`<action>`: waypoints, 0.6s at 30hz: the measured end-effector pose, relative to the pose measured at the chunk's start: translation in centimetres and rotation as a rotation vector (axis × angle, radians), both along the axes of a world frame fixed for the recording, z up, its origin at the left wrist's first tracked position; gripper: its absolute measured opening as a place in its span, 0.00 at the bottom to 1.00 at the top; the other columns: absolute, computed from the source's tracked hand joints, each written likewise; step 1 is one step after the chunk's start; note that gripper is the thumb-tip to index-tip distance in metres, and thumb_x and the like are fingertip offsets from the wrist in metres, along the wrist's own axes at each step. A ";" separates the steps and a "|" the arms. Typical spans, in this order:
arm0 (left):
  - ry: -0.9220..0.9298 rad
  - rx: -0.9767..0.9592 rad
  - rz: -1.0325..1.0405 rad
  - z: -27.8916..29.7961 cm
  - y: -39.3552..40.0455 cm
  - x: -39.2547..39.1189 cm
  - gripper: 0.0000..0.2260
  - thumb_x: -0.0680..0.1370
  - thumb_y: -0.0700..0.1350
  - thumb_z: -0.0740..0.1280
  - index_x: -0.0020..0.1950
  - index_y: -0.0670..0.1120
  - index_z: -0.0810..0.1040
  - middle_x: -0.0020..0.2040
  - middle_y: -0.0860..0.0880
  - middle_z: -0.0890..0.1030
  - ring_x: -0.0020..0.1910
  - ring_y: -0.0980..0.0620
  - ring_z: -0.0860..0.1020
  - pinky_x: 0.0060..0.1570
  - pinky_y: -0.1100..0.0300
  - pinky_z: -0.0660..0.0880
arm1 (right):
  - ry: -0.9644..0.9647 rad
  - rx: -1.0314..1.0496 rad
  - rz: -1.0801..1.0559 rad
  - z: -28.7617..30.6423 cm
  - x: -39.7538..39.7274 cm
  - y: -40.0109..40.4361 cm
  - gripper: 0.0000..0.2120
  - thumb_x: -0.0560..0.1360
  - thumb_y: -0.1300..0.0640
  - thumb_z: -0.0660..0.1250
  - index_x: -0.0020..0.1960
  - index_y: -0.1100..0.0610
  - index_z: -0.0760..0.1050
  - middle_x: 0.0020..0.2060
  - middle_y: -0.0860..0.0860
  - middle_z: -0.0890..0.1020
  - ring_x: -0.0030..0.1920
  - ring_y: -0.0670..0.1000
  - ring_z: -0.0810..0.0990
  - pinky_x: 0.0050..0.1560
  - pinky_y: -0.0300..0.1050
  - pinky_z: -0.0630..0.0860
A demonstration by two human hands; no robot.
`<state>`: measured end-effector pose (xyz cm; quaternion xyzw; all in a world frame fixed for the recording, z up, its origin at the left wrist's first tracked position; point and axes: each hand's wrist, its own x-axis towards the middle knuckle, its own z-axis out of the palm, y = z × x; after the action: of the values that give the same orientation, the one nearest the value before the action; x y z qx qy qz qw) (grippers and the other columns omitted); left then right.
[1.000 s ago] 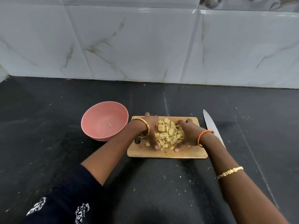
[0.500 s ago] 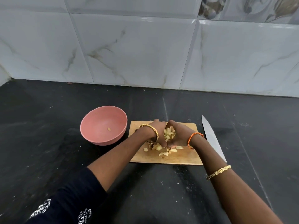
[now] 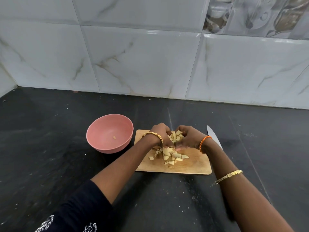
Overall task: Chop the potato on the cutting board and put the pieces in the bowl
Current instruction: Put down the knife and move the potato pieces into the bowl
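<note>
no readable text anywhere

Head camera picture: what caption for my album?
Both hands scoop chopped potato pieces above the cutting board, beside the pink bowl.

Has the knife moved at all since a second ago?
No. The knife lies flat on the counter just right of the cutting board, blade pointing away, as before; only the camera has shifted.

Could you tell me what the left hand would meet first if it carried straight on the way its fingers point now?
The left hand, cupped round potato pieces, points right towards the right hand. It would likely meet those pieces first, then the right hand just beyond, though depth is hard to judge in one view.
</note>
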<state>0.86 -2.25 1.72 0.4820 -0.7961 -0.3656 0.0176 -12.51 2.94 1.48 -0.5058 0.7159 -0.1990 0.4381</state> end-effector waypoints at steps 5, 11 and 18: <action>0.053 0.052 0.055 0.3 0.2 0.5 0.22 0.68 0.37 0.73 0.62 0.42 0.76 0.55 0.45 0.81 0.40 0.53 0.79 0.34 0.67 0.76 | -0.198 -0.011 -0.041 -0.6 -0.2 0.2 0.16 0.68 0.73 0.71 0.48 0.56 0.73 0.43 0.56 0.80 0.39 0.51 0.83 0.42 0.42 0.83; 0.086 0.104 0.066 1.5 0.5 1.0 0.21 0.67 0.36 0.73 0.59 0.41 0.78 0.51 0.44 0.82 0.42 0.50 0.81 0.40 0.61 0.80 | -0.272 -0.009 -0.089 0.4 0.2 0.7 0.16 0.68 0.74 0.71 0.49 0.58 0.73 0.41 0.56 0.81 0.37 0.51 0.83 0.36 0.40 0.83; 0.189 0.011 0.078 6.5 -1.1 3.8 0.16 0.67 0.37 0.73 0.54 0.42 0.80 0.45 0.46 0.81 0.44 0.49 0.81 0.45 0.56 0.81 | -0.238 -0.118 0.001 6.8 2.2 -1.3 0.15 0.69 0.75 0.69 0.45 0.57 0.72 0.42 0.55 0.79 0.38 0.49 0.82 0.34 0.39 0.81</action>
<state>4.63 -3.33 8.20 0.4759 -0.7696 -0.4128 0.1043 -10.34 1.64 8.30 -0.5041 0.6457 -0.2990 0.4894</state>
